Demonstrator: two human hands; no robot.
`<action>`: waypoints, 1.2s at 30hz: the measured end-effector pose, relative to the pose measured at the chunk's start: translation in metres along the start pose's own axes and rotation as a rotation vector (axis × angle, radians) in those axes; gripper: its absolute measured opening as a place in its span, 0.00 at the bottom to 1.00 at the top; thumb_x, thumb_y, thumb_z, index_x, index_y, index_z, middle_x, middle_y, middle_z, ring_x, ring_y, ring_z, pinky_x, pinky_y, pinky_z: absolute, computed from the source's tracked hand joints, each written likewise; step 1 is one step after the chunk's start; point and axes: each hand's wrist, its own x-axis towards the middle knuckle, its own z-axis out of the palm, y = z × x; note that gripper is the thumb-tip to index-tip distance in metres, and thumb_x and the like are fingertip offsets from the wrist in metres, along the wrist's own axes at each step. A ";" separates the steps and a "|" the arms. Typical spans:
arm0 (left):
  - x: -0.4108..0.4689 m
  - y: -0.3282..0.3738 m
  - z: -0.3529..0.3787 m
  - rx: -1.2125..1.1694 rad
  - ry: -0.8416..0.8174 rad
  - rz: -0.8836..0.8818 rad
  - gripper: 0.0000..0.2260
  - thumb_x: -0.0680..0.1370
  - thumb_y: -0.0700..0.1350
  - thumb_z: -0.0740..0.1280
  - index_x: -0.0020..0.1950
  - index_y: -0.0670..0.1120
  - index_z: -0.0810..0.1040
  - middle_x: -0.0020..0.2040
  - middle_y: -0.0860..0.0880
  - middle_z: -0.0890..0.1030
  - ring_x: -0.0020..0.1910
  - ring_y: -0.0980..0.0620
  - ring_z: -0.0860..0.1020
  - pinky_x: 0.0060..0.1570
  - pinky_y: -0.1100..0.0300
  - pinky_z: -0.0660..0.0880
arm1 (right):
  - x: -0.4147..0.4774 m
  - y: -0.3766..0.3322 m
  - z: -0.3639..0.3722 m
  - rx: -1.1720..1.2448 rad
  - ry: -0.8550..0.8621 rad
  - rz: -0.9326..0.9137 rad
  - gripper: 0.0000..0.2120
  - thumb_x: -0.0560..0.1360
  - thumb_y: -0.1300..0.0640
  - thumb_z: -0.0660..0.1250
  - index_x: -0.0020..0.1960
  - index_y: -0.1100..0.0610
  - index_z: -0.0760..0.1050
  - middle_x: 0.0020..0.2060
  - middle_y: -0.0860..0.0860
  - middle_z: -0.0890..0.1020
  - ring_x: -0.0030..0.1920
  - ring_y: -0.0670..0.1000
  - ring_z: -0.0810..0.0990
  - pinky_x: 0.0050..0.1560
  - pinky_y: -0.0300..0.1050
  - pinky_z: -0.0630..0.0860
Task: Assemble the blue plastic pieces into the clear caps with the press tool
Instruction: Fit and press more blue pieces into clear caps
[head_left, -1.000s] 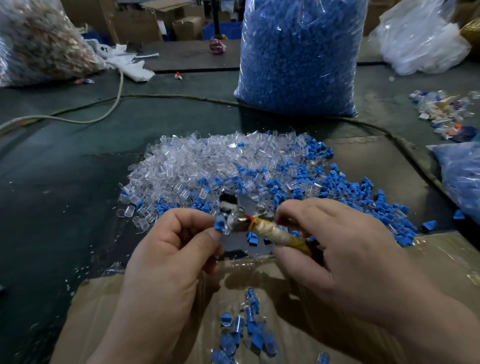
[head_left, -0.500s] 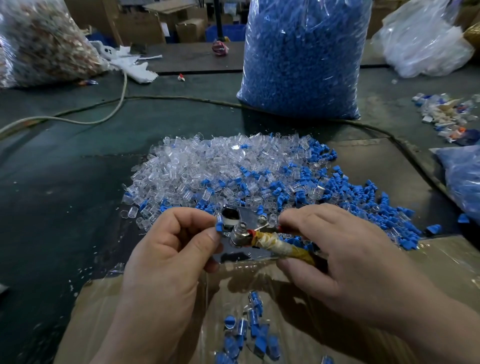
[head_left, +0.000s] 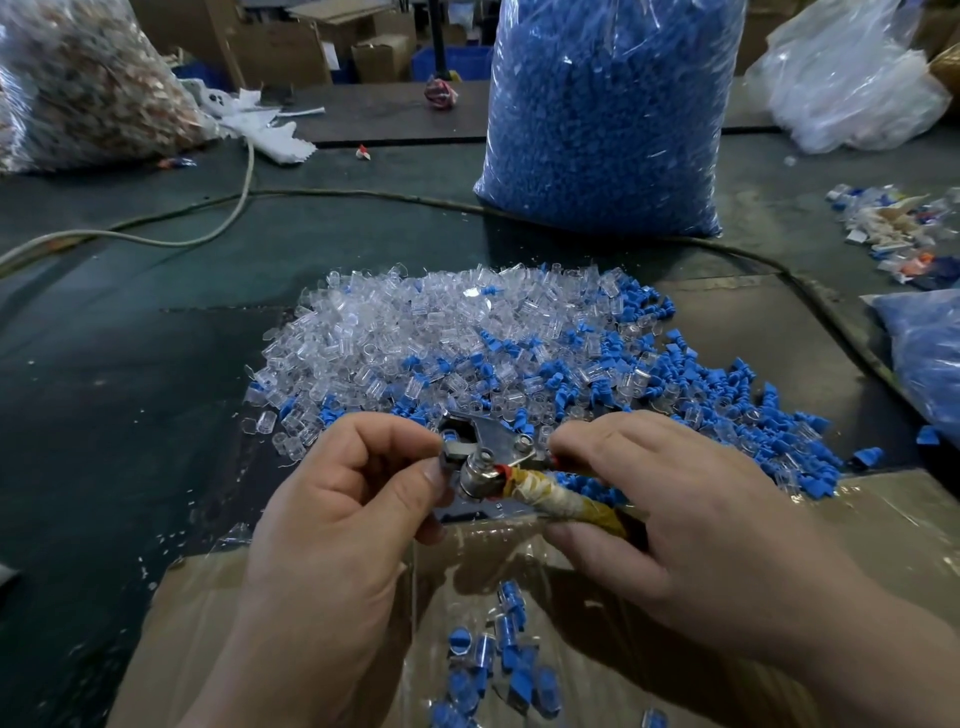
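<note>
One silver metal press tool (head_left: 485, 470), its handle wrapped in yellowed tape, was held above the near edge of the heap and the far rim of an open brown cardboard box (head_left: 208, 623). Its long axis ran across the view, with the metal head pointing left and slightly away and the taped handle trailing right and toward the person. The right grip (head_left: 675, 525) was clenched round the handle. The left grip (head_left: 337, 519) had its fingers curled, with thumb and forefinger pinching at the tool's head; whether a piece sat between them could not be told. Just beyond the tool lay one broad heap on the dark green tabletop (head_left: 104, 389), with clear plastic caps (head_left: 395, 332) mostly to the left and loose blue plastic pieces (head_left: 737, 400) thicker to the right, both too many to count. Below the hands, about a dozen joined blue-and-clear pieces (head_left: 498, 660) lay inside the box. One tall clear bag of blue pieces (head_left: 602, 119) stood upright behind the heap, and a second, smaller one (head_left: 930, 358) lay at the right edge. A pale cable (head_left: 156, 239) curved across the far left. Bare tabletop stretched left of the heap.
</note>
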 end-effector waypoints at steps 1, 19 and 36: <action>0.000 0.001 0.001 -0.001 -0.002 0.001 0.06 0.65 0.47 0.70 0.41 0.54 0.83 0.35 0.48 0.83 0.31 0.54 0.79 0.30 0.66 0.76 | 0.000 0.000 0.000 -0.012 0.000 -0.002 0.30 0.70 0.27 0.43 0.69 0.35 0.60 0.55 0.29 0.68 0.55 0.32 0.63 0.51 0.29 0.59; 0.002 -0.010 -0.003 0.126 0.082 -0.046 0.12 0.75 0.38 0.71 0.42 0.56 0.82 0.35 0.48 0.83 0.29 0.55 0.78 0.28 0.66 0.75 | 0.001 -0.001 0.003 0.018 0.058 0.075 0.29 0.66 0.24 0.47 0.59 0.37 0.69 0.45 0.30 0.71 0.50 0.36 0.68 0.48 0.31 0.63; -0.010 -0.008 0.004 0.467 -0.066 -0.016 0.08 0.71 0.53 0.70 0.47 0.64 0.78 0.33 0.57 0.82 0.28 0.59 0.78 0.27 0.64 0.74 | 0.009 -0.012 0.008 -0.134 0.203 0.111 0.23 0.72 0.31 0.51 0.57 0.43 0.72 0.50 0.40 0.76 0.53 0.47 0.72 0.57 0.49 0.68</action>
